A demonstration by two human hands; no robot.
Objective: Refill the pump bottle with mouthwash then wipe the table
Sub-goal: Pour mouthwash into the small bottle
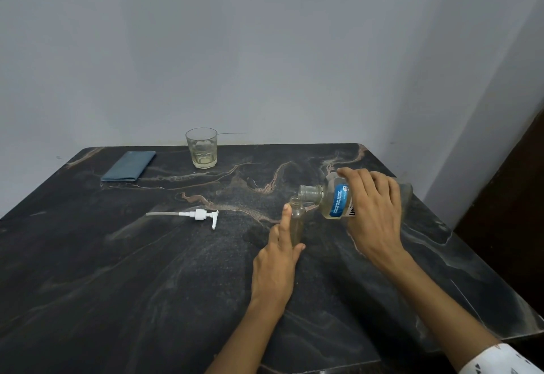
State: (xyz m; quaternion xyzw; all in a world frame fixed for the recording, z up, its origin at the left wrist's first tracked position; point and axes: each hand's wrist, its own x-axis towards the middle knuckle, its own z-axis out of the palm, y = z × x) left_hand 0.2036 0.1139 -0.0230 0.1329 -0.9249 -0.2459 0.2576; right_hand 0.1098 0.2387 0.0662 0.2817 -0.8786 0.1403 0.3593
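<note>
Dark marble with pale brown veins makes the table, which stands against a plain grey wall. Near the right edge the small clear pump bottle stands upright and without its top; the left hand grasps it, the thumb curled to its base and the index finger stretched up along its side. The right hand has its fingers wrapped over the mouthwash bottle, which is tipped over so its open mouth sits just above the small bottle's neck. The white pump head with its tube lies flat near the middle of the table. By the far edge stands a glass with a little pale liquid, and toward the far left corner lies a folded blue cloth.
</note>
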